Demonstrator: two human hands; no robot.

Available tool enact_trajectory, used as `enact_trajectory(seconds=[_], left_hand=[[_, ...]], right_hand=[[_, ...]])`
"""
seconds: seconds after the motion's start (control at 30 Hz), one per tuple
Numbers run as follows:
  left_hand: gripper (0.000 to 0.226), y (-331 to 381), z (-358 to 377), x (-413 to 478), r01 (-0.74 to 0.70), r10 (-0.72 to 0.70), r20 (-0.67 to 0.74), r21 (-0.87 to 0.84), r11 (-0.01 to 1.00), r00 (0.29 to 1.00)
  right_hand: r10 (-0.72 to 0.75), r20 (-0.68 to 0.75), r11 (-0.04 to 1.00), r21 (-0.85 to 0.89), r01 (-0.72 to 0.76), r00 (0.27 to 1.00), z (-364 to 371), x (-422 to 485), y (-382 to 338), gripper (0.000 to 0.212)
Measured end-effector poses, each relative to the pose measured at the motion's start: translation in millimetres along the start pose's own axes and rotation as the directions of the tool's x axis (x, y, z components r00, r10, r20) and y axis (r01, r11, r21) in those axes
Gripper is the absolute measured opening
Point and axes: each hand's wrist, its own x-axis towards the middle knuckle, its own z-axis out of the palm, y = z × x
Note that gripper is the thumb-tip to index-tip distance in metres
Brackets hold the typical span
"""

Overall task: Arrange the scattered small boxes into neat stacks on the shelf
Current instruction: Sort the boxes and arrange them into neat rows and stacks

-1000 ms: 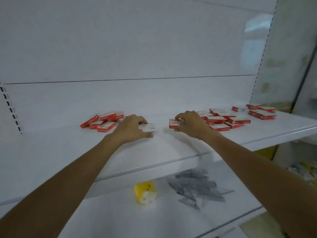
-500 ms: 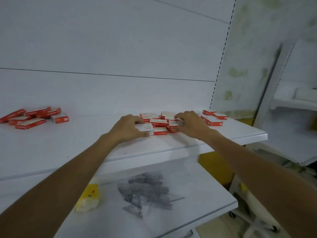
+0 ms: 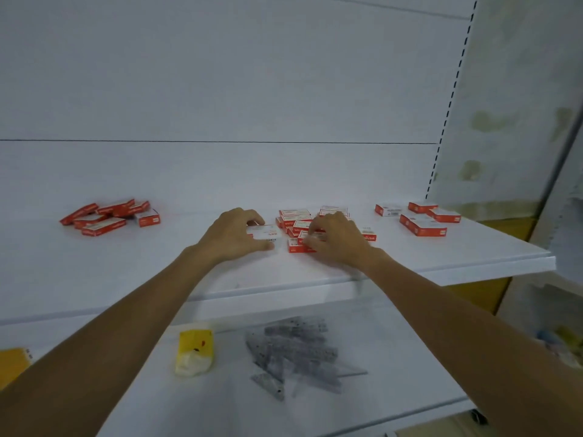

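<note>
Both bare arms reach forward, palms down, onto the upper shelf (image 3: 441, 257). The left grip (image 3: 235, 234) curls over a white-topped box (image 3: 266, 232), fingers at its far edge and thumb at its near edge, the box lying on the shelf just left of the middle heap (image 3: 295, 220). The right grip (image 3: 334, 238) is narrow, its curled fingertips pinching the front box (image 3: 303, 239) of that heap. The heap's count is unclear, as the right grip hides part of it. About six red-and-white boxes form the left cluster (image 3: 107, 216), and four lie in the right group (image 3: 422, 227). The label print is too blurred to read. On the lower shelf (image 3: 394, 357) lie one yellow packet (image 3: 194, 351) and a pile of grey clear plastic pieces (image 3: 293, 351).
</note>
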Motion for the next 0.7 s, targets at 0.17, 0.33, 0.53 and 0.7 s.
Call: enact_trajectory(seconds=[0.17, 0.33, 0.53, 0.7], left_hand=[[0.050, 11, 3, 7, -0.030, 0.030, 0.007, -0.027, 0.999, 1.000], [0.052, 31, 12, 25, -0.081, 0.082, 0.003, -0.049, 0.995, 0.997], [0.055, 73, 35, 48, -0.144, 0.146, 0.025, -0.077, 0.987, 0.989], [0.050, 118, 68, 72, -0.179, 0.184, 0.047, -0.084, 0.980, 0.982]], right_hand=[[0.016, -0.063, 1.000, -0.010, -0.017, 0.998, -13, 2, 9, 0.034], [0.177, -0.187, 0.981, 0.109, -0.159, 0.966, -24, -6, 36, 0.030], [0.282, -0.169, 0.959, 0.051, -0.277, 0.944, -47, -22, 93, 0.032], [0.328, -0.180, 0.944, 0.018, -0.330, 0.927, -62, -29, 155, 0.035]])
